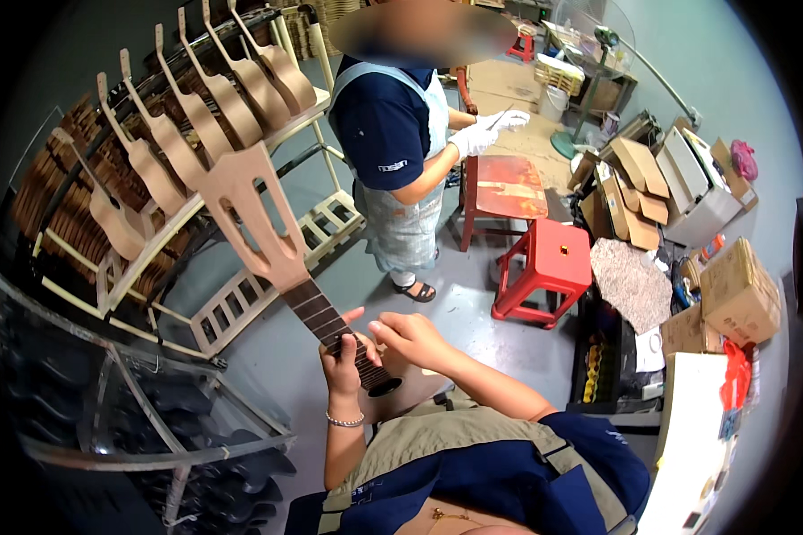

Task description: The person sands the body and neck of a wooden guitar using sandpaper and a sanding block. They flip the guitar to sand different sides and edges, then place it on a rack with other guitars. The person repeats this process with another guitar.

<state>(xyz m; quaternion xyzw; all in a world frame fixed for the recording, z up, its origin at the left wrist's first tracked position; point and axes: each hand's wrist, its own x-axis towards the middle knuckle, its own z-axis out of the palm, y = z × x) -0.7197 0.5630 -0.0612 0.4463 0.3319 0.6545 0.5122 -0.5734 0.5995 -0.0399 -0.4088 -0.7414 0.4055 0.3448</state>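
An unfinished guitar of pale wood slants up from my lap toward the upper left. It has a slotted headstock, a dark fretboard and a dark round sound hole. My left hand is wrapped round the neck near where it meets the body, with the thumb over the near edge of the fretboard. My right hand is closed with curled fingers beside the neck, just right of my left hand. Whether anything is in its fingers cannot be made out. My right forearm hides part of the guitar body.
A rack with several unfinished guitars stands at the left, above a metal-framed rack of dark curved parts. A co-worker in white gloves stands ahead. Red stools and cardboard boxes are to the right.
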